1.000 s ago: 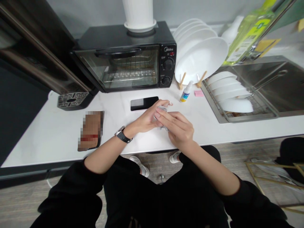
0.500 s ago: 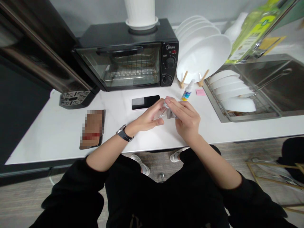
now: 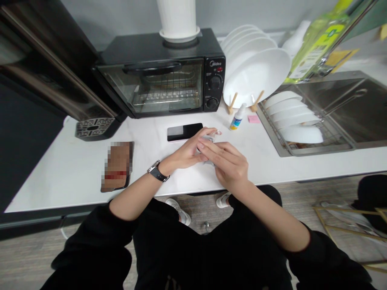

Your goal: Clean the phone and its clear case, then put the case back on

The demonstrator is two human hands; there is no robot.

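Observation:
Over the counter, my left hand (image 3: 189,152) is closed round a small clear, shiny thing (image 3: 218,132). Only a bit of it shows past the fingertips, so its kind cannot be made out. My right hand (image 3: 232,164) presses a grey cloth (image 3: 209,162) against it, fingers bent over the left palm; most of the cloth is hidden. Just behind the hands lies a black phone (image 3: 185,132), flat on the counter. A small spray bottle (image 3: 236,119) with a blue and yellow label stands upright to the right of the phone.
A black toaster oven (image 3: 157,86) stands behind, with white plates (image 3: 256,76) in a wooden rack beside it. Bowls sit in a wire basket (image 3: 320,151) over the sink at right. A pixelated phone-shaped object (image 3: 117,167) and a drip tray (image 3: 94,128) are at left.
My right hand has slid left and nearer to me, with its fingers now over the left palm and the cloth. The left hand has barely moved.

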